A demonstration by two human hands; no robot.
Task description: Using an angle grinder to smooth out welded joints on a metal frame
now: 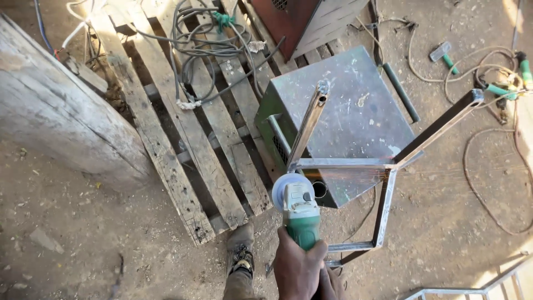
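A green angle grinder (301,214) points away from me, its disc (287,188) against the near left corner of a welded square-tube steel frame (344,163). Faint sparks streak to the right of the disc, under the top bar. My left hand (297,268) is wrapped around the grinder's body. My right hand (332,282) grips its rear end just behind and is partly hidden. The frame leans on a green metal box (350,105), with two tube legs sticking up and away.
A wooden pallet (189,139) lies to the left with coiled cables (205,39) on it; my boot (240,254) rests at its near end. A thick log (61,111) lies far left. A hammer (443,54), hoses (499,83) and a red machine (300,16) lie behind.
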